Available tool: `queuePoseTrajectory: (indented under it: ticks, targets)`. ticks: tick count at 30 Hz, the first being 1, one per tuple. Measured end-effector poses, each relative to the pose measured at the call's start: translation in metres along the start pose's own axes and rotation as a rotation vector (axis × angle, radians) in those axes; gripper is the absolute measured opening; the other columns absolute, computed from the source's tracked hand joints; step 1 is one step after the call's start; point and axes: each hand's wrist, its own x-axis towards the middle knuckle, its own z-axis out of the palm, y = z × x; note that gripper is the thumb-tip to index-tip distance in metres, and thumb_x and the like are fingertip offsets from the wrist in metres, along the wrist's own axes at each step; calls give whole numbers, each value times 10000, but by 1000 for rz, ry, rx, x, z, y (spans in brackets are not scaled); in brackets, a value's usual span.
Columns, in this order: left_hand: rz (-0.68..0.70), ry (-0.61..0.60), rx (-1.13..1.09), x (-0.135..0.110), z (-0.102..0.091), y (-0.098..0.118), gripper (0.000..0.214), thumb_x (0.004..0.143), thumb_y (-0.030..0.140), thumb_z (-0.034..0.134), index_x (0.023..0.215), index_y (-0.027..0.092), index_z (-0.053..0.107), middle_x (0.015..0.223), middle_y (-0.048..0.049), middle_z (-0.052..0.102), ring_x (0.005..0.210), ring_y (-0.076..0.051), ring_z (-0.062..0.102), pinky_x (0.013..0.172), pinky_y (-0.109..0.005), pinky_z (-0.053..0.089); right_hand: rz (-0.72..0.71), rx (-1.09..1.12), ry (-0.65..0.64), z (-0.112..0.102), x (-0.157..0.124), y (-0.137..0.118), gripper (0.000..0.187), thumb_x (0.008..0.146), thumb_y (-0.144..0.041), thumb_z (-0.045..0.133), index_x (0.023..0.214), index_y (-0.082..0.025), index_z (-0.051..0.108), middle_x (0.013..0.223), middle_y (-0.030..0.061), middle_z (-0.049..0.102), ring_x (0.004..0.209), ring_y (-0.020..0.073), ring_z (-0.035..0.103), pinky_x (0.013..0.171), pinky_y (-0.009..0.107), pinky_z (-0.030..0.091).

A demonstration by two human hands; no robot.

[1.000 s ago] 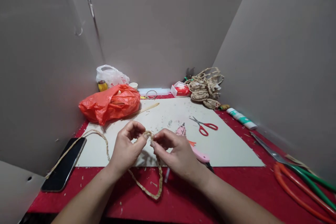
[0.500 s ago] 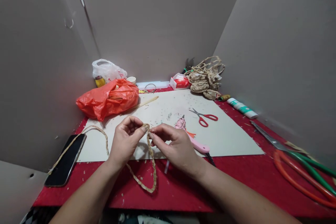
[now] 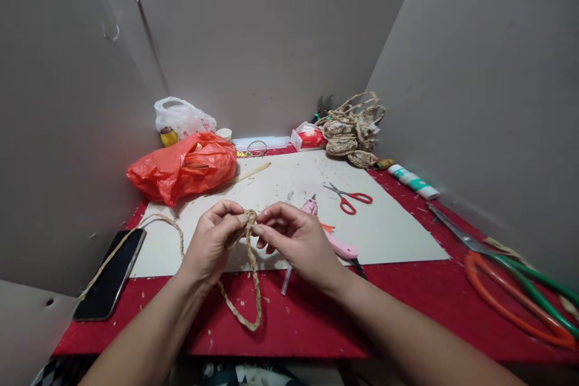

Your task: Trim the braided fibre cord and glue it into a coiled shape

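My left hand [image 3: 215, 238] pinches one end of a tan braided straw cord [image 3: 257, 280] between thumb and fingers, where the cord is bent into a small loop or coil. Right beside it, my right hand [image 3: 292, 241] has thumb and index finger at the edge of that coil; whether they grip the cord is hard to make out. Below the hands the cord hangs in a loop over the red table edge area. Its other part runs behind my left wrist and across a black phone [image 3: 110, 275].
White board [image 3: 398, 235] on red cloth [image 3: 407, 307]. Pink glue gun [image 3: 341, 246] and small red-handled scissors [image 3: 347, 198] lie right of my hands, large shears [image 3: 497, 265] at far right. An orange bag [image 3: 185, 169] is at left, coiled cords [image 3: 346, 136] at the back.
The coil in my left fingers shows more clearly, and the hanging cord has swung slightly left. My right fingers have spread a little. The whole view has shifted slightly.
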Motion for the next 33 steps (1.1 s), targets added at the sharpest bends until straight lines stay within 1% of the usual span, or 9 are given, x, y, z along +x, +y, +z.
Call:
queuePoseTrajectory:
  ticks: [3, 6, 8, 14, 19, 23, 25, 29, 33]
  targets:
    - [-47, -24, -56, 0, 0, 2, 186, 665, 148, 721, 765, 147, 564, 669, -6, 667, 573, -95, 604, 562, -177, 444, 80, 116, -15, -1, 3, -1, 280, 719, -334, 744, 895, -183, 587, 688, -23, 633, 575, 98, 604, 505, 202, 478]
    - [-86, -52, -112, -1, 0, 2, 189, 669, 148, 732, 769, 145, 571, 692, -10, 674, 587, -90, 611, 576, -171, 454, 72, 171, -48, -4, 7, 0, 365, 695, -297, 767, 1011, -195, 617, 729, -27, 623, 601, 88, 586, 525, 201, 479]
    - [-101, -79, -138, -2, -1, 1, 176, 688, 150, 725, 775, 144, 571, 720, -16, 679, 614, -91, 618, 615, -180, 470, 54, 180, -81, -6, 8, 1, 362, 700, -277, 762, 1035, -197, 649, 743, -28, 602, 608, 83, 566, 521, 198, 478]
    - [-109, -130, -150, -5, 0, -1, 162, 725, 142, 702, 745, 144, 542, 772, -21, 668, 666, -99, 619, 669, -208, 482, 31, 151, -176, -10, 10, -2, 280, 727, -245, 743, 1002, -209, 704, 856, -3, 634, 635, 80, 553, 541, 203, 474]
    - [-80, -150, -159, -8, 2, -1, 138, 775, 192, 676, 760, 148, 546, 735, -5, 640, 638, -84, 588, 651, -201, 479, -36, 182, -181, -12, 11, -4, 176, 719, -186, 744, 889, -210, 706, 833, -5, 652, 746, 109, 601, 633, 218, 499]
    - [-62, -219, -130, -12, 2, 1, 190, 810, 313, 651, 869, 148, 579, 798, -31, 658, 663, -109, 618, 667, -232, 503, -22, 286, -174, -16, 14, -3, 206, 708, -188, 759, 895, -219, 678, 778, -24, 649, 617, 94, 611, 555, 216, 493]
    - [-97, -286, -87, -13, 3, 2, 220, 810, 305, 655, 935, 144, 573, 806, -44, 662, 665, -117, 630, 667, -235, 504, -29, 310, -144, -19, 15, -3, 220, 694, -184, 771, 889, -218, 674, 764, -28, 643, 601, 90, 601, 540, 211, 494]
    - [-159, -374, -18, -13, 3, 1, 263, 791, 211, 675, 1005, 141, 539, 720, -21, 641, 581, -90, 612, 592, -194, 484, -58, 304, -81, -25, 17, -5, 239, 654, -171, 796, 865, -214, 693, 832, -10, 652, 687, 99, 596, 549, 193, 513]
    - [-144, -374, 18, -13, 2, 0, 254, 786, 204, 674, 968, 155, 504, 634, 26, 594, 437, -53, 513, 451, -162, 429, -70, 325, -114, -27, 17, -7, 219, 672, -164, 783, 861, -230, 696, 852, -11, 678, 714, 102, 609, 559, 192, 524]
